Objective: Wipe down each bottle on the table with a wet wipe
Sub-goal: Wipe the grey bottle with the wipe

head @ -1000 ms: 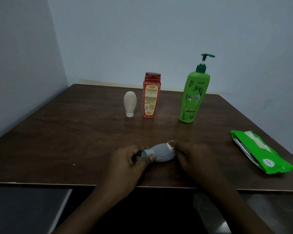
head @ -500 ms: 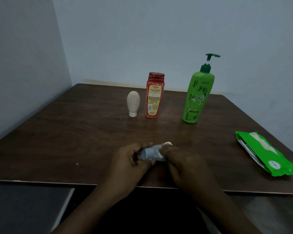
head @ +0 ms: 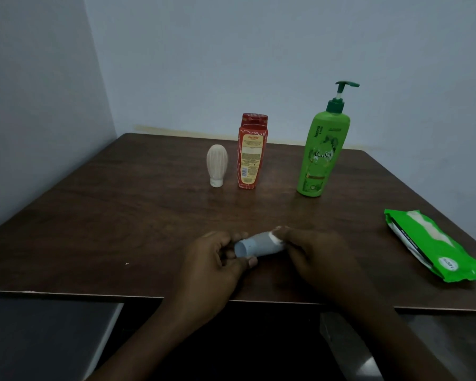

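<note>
A small grey bottle (head: 254, 246) lies on its side just above the desk (head: 116, 215), close to the near edge and a little right of the middle. It is a short, smooth cylinder. Its flat, paler end faces left and toward the camera, and its other end is hidden. The left hand (head: 212, 261) grips that paler end, with curled fingers behind it and the thumb in front. The right hand (head: 313, 257) is curled round the far end and holds a white wet wipe (head: 276, 238) against the bottle. Only a small bunched corner of the wipe shows above the fingers.

Three more bottles stand upright in a loose row toward the far side, well apart from the hands. A ribbed beige bottle (head: 217, 163) rests on its white cap. A red bottle (head: 252, 152) stands just beside it to the right, and a tall green pump bottle (head: 323, 152) stands farther right.

A green wipes pack (head: 434, 244) lies flat near the desk's right edge, with one corner reaching the near edge. The near edge runs under both wrists. Bare brown wood stretches to the left of the hands and between them and the row. Walls close off the far and left sides.
</note>
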Tool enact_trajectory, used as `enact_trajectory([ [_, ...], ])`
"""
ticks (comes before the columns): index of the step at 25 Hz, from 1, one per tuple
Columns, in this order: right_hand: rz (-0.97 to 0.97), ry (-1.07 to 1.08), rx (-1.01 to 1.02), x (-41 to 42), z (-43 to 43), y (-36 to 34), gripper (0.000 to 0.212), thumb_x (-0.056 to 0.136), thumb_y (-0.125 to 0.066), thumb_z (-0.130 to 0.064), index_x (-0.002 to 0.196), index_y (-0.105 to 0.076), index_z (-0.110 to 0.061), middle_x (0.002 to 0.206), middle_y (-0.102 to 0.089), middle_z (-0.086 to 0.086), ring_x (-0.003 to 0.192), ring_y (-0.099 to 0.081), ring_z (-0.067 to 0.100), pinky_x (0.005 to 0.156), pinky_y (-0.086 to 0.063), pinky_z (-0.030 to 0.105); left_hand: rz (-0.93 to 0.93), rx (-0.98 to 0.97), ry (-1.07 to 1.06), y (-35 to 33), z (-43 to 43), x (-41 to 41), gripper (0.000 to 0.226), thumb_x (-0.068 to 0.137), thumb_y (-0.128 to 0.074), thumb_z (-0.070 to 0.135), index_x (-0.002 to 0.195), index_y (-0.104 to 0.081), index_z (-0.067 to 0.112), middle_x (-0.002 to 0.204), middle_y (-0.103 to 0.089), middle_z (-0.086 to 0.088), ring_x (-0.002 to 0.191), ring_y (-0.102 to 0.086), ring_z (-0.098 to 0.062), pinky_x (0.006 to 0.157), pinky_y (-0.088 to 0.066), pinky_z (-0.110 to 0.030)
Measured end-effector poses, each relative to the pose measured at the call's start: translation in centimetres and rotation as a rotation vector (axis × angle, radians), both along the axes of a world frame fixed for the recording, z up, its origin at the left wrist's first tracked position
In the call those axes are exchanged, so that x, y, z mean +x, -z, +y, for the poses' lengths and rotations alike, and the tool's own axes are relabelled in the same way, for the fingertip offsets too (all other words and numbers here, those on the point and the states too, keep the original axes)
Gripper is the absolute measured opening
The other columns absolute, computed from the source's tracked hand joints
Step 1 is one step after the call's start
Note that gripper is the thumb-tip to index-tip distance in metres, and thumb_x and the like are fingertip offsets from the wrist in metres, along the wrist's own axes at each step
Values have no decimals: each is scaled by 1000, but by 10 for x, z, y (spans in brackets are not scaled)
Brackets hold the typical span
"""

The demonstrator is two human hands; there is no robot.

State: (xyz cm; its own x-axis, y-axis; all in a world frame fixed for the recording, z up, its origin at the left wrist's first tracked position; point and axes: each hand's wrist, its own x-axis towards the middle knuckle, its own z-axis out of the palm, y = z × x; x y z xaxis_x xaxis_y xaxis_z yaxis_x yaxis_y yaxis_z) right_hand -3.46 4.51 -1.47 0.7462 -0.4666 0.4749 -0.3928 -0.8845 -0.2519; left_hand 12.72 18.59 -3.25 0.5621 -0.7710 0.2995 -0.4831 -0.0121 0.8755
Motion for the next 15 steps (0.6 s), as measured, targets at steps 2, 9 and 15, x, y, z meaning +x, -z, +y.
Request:
enact_trajectory([
  [2,8,26,-19,-1,4,-2,39,85,-52,-24,120,-68,-26,114,-74,-2,99,-71,18,86,-55,28,9,1,-4,-1,2,-3,26,78,-85,20,102,-78,23,99,-76,14,88,-71,4,73,-55,-12],
  [9,-30,-53,57,-4,-4,-6,35,87,-55,-24,118,-70,-26,113,-74,-6,98,-71,11,84,-57,34,70,-16,-30,-2,3,-3,21,80,-84,23,100,-78,25,76,-75,5,68,-69,-1,60,-49,-10],
  [15,-50,-217,51,1,26,3,33,87,-61,-12,117,-71,-22,123,-68,-11,114,-61,-1,99,-44,13,105,-37,-8,0,2,-1,11,81,-82,23,92,-79,23,71,-74,-6,63,-68,-16,58,-53,-28],
])
